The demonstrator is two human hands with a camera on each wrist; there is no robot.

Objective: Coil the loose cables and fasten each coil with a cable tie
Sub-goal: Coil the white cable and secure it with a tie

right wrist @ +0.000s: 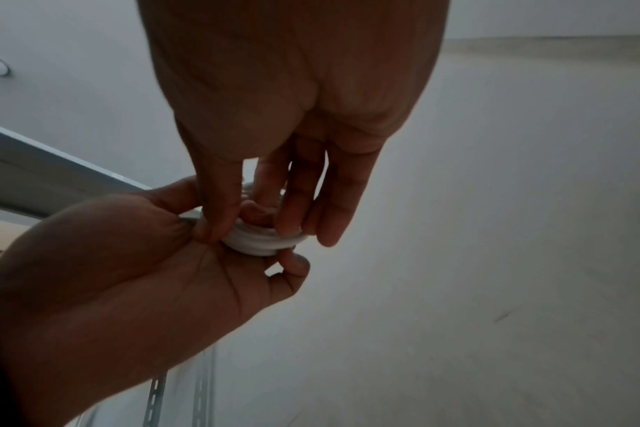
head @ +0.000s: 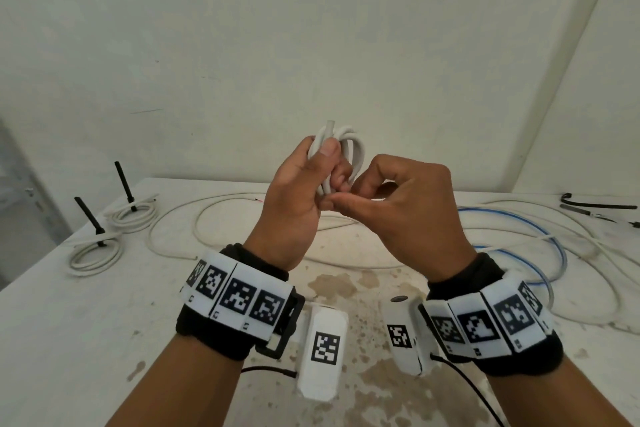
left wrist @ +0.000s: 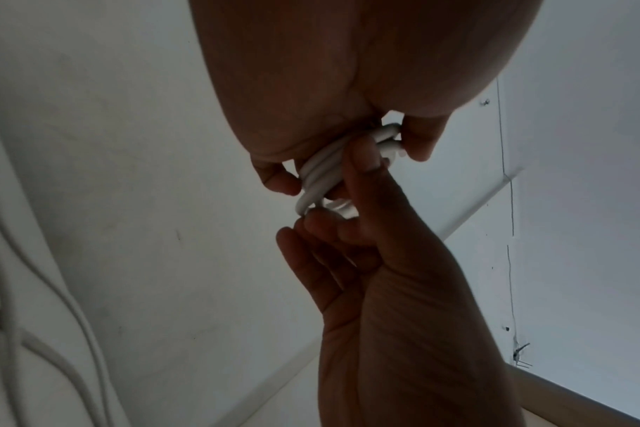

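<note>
A small white cable coil (head: pixel 349 146) is held up above the table. My left hand (head: pixel 329 166) grips one side of it, thumb on top. My right hand (head: pixel 341 196) pinches the coil's lower part between thumb and fingers. In the left wrist view the coil (left wrist: pixel 322 170) shows between my left fingers, with a right finger lying across it. In the right wrist view my right hand (right wrist: pixel 249 232) closes on the stacked loops (right wrist: pixel 260 244). No cable tie is visible on this coil.
Two white coils (head: pixel 131 215) (head: pixel 93 253) with upright black ties lie at the table's left. Loose white cables (head: pixel 194 218) and a blue cable (head: pixel 540 229) sprawl across the back and right. Spare black ties (head: pixel 595 205) lie far right. The stained table (head: pixel 104 340) has a left edge.
</note>
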